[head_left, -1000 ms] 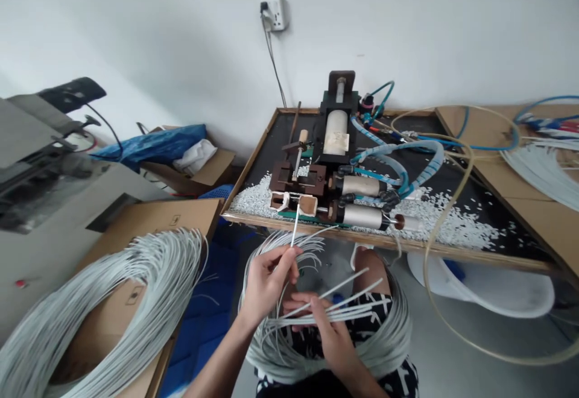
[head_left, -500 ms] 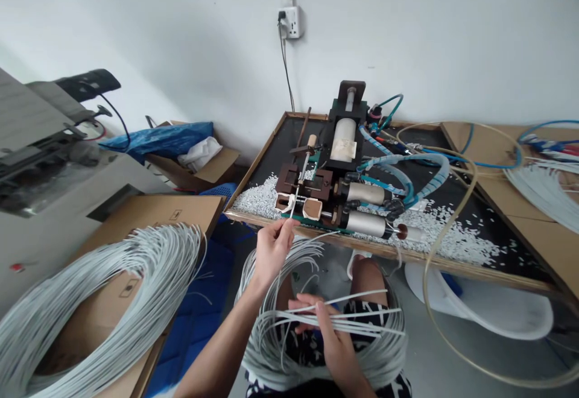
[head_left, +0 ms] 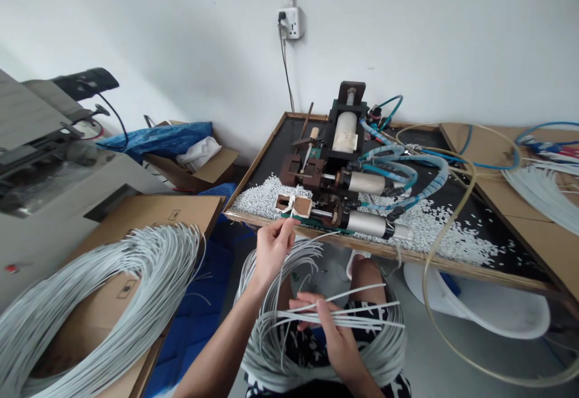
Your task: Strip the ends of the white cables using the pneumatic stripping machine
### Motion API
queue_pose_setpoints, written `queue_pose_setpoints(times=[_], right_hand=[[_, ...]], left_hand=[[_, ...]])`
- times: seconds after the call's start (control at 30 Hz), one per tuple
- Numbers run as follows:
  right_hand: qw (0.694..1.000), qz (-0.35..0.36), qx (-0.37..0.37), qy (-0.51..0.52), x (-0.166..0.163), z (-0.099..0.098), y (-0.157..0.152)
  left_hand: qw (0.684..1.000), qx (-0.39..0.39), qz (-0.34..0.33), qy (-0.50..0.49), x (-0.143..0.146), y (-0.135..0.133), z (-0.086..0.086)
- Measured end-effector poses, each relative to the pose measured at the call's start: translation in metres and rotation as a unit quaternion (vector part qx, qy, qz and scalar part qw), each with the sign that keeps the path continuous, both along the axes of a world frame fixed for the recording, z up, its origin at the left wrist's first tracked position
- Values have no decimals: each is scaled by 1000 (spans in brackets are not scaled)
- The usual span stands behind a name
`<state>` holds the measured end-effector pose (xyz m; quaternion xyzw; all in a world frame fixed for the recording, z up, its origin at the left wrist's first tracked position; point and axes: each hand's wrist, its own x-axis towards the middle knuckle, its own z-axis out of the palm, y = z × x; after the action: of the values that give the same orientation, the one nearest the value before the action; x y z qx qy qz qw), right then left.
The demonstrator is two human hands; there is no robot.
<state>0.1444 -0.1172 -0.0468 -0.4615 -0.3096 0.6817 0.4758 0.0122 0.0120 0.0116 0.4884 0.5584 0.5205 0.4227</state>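
My left hand (head_left: 275,246) pinches a thin white cable at the front edge of the bench. Its end runs into the front clamp pads (head_left: 301,207) of a pneumatic wire stripping machine (head_left: 346,135), and the pads are together around it. Lower down, my right hand (head_left: 335,337) is closed loosely around several white cable ends (head_left: 366,319), which point to the right. These belong to a large coil of white cable (head_left: 262,350) lying across my lap. Behind the pads stands the machine's brown blade block (head_left: 312,175).
Small white offcuts (head_left: 447,235) cover much of the black bench top (head_left: 271,151). Another cable coil (head_left: 149,283) lies on cardboard at left, beside a grey machine (head_left: 58,175). A clear hose (head_left: 427,277) loops down at right over a white basin (head_left: 511,307).
The front clamp pads have come together on the cable. The brown blade block has moved back, away from the pads. My two hands have hardly moved.
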Motion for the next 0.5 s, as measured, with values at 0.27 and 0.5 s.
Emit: queue_pose_setpoints(times=[0.27, 0.5], right_hand=[[998, 44, 28, -17, 4, 2, -4], [978, 189, 82, 10, 8, 12, -8]], left_hand=[[999, 14, 6, 44, -11, -23, -7], [985, 64, -73, 140, -28, -62, -22]])
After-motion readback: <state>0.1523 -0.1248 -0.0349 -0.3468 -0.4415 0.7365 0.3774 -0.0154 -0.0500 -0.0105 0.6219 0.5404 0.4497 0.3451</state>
